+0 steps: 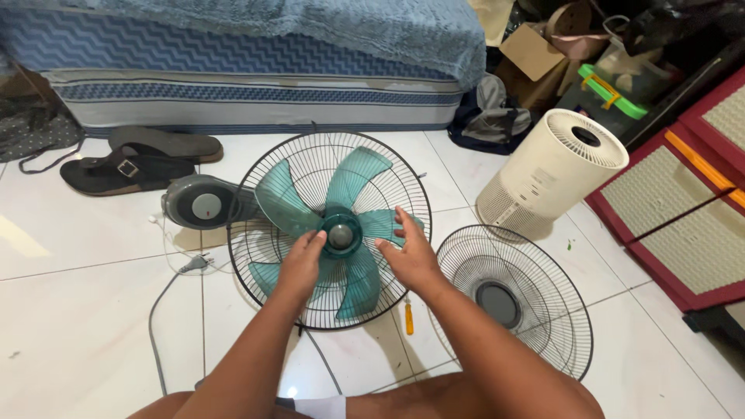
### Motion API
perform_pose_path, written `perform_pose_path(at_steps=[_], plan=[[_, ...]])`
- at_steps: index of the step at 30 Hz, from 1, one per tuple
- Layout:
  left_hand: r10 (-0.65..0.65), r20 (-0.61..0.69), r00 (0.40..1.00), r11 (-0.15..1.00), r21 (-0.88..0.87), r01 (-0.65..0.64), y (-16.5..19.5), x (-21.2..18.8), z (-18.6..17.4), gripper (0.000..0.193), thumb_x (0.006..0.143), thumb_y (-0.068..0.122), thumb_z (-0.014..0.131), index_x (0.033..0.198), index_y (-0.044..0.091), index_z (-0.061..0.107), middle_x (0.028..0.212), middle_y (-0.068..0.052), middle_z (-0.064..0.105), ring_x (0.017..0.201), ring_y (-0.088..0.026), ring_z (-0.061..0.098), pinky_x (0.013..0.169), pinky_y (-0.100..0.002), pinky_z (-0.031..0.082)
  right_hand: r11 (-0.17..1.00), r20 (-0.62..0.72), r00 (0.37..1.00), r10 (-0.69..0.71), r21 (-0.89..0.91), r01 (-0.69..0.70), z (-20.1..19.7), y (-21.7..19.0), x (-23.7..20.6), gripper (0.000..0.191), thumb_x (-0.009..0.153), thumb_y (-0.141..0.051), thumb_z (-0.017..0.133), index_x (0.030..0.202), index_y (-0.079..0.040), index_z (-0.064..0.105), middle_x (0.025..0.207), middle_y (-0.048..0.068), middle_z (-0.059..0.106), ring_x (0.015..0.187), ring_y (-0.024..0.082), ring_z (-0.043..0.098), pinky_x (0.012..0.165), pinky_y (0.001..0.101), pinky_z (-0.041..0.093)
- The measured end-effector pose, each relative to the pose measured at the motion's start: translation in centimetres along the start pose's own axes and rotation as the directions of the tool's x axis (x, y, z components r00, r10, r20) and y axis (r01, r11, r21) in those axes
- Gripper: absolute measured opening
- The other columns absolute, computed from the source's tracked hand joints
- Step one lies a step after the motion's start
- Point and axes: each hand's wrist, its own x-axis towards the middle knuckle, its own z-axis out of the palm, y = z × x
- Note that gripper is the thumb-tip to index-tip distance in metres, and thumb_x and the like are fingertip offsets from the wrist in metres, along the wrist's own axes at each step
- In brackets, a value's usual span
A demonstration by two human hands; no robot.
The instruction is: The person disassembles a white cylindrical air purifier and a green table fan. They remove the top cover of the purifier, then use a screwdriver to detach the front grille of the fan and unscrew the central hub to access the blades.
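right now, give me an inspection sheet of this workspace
surface: white tiled floor, glossy.
job's things: fan lying flat, teal blades exposed over the rear grille; hub cap in the middle; detached front grille beside it.
clutter: small screwdriver with orange handle by the fan; sandals; white cylindrical air purifier; bag.
grippers: left hand and right hand open, fingers on the blades either side of the hub.
cables: grey power cord and plug loose on the floor.
surroundings: mattress with blue cover, boxes, red cabinet.
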Motion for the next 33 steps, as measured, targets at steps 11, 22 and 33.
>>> perform_pose_path(at_steps=[11, 22, 33], plan=[[-0.053, -0.241, 0.969, 0.983, 0.156, 0.093, -1.6, 1.8, -0.9, 0.049, 0.095, 0.041, 0.059, 0.123, 0.002, 0.069, 0.118, -0.017, 0.074, 0.110, -0.030, 0.070, 0.095, -0.038, 0.050, 0.986, 0.049, 0.999, 0.015, -0.164, -0.006, 5.3, -0.5, 1.6, 0.065, 0.087, -0.027, 0.073, 0.145, -0.009, 0.050, 0.140, 0.012, 0.057, 0.121, 0.024, 0.063, 0.090, 0.0352, 0.056], [0.080, -0.294, 0.952, 0.773, 0.621, 0.126, -4.0, 4.0, -1.4, 0.033, 0.088, 0.037, 0.067, 0.106, 0.012, 0.078, 0.107, -0.011, 0.077, 0.106, -0.030, 0.070, 0.098, -0.043, 0.048, 0.948, 0.084, 0.996, -0.025, -0.313, 0.050, 8.3, 0.3, 3.2, 0.043, 0.083, -0.022, 0.078, 0.122, -0.009, 0.066, 0.110, 0.010, 0.070, 0.095, 0.026, 0.071, 0.083, 0.0366, 0.056], [0.270, -0.123, 0.955, 0.383, 0.924, 0.010, -6.4, 5.1, -1.5, 0.032, 0.087, 0.039, 0.070, 0.109, 0.016, 0.076, 0.117, -0.005, 0.071, 0.118, -0.028, 0.058, 0.110, -0.055, 0.030, 0.912, 0.118, 0.993, 0.023, -0.409, 0.027, 8.2, -0.5, 3.9, 0.039, 0.085, -0.026, 0.076, 0.116, -0.007, 0.063, 0.099, 0.013, 0.076, 0.093, 0.032, 0.074, 0.081, 0.0420, 0.057]])
